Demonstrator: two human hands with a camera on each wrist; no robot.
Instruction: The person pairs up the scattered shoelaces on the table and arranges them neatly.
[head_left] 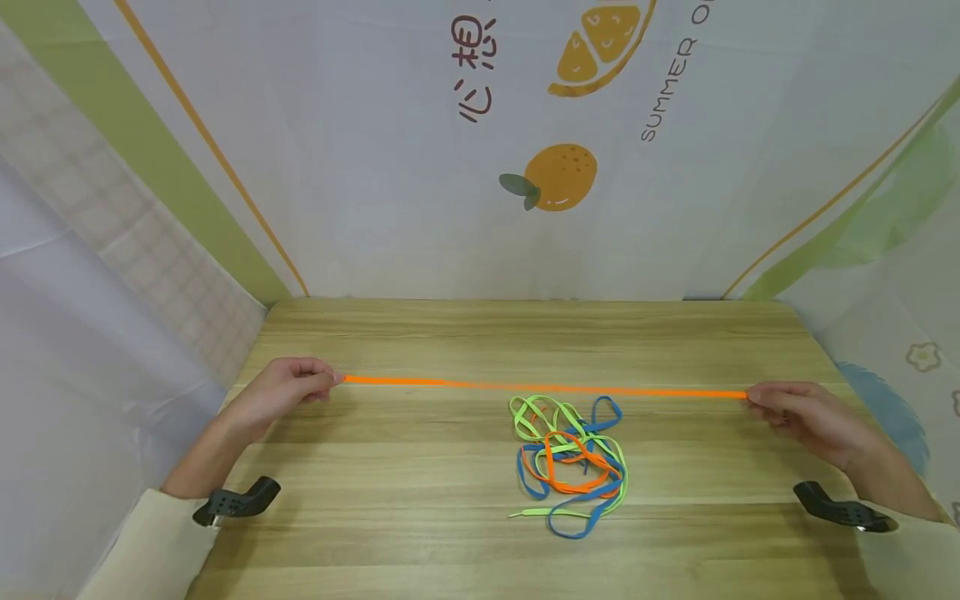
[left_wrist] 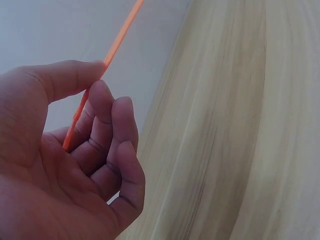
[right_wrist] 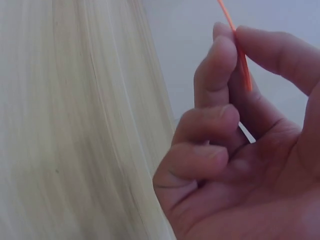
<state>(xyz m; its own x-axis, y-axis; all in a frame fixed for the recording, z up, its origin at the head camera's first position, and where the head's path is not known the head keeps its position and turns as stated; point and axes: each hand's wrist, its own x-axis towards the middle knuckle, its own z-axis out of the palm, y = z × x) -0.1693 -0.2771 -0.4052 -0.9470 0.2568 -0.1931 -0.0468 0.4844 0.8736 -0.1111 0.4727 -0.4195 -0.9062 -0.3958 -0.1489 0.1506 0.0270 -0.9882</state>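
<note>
An orange shoelace (head_left: 547,387) is stretched nearly straight across the table, above its surface. My left hand (head_left: 288,387) pinches one end between thumb and forefinger; in the left wrist view a short tail of the shoelace (left_wrist: 120,37) runs down into the palm. At the other end, the thumb and forefinger of my right hand (head_left: 813,417) pinch the lace, and the right wrist view shows the shoelace tip (right_wrist: 245,72) poking out below them. Between the hands, nearer to me, lies a loose tangle of green, blue and orange shoelaces (head_left: 617,454).
The wooden table (head_left: 390,500) reaches back to a white curtain (head_left: 405,208) printed with oranges and lettering. More curtain hangs along the left and right sides. Black bands (head_left: 236,500) sit over both light sleeves.
</note>
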